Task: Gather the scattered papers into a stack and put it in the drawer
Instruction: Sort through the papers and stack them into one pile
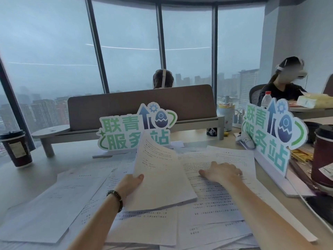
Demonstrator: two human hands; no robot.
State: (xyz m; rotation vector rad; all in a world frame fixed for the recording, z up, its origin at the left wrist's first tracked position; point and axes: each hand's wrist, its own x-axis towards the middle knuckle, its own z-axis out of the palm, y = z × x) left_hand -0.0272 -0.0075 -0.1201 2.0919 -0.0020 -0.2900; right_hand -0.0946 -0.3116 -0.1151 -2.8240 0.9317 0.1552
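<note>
Several printed white papers (59,201) lie scattered and overlapping across the desk in front of me. My left hand (130,184), with a beaded bracelet at the wrist, grips the left edge of a thin stack of papers (158,177) tilted up off the desk, its top sheets curling toward me. To the right, my right hand (222,171) rests palm down with fingers spread on a loose sheet (228,156). No drawer is in view.
A dark paper cup (17,148) stands at the far left, another cup (323,156) at the right edge. Two green-lettered signs (137,127) (272,134) stand behind and right of the papers. A desk divider (140,107), a bottle (266,99) and two seated persons are beyond.
</note>
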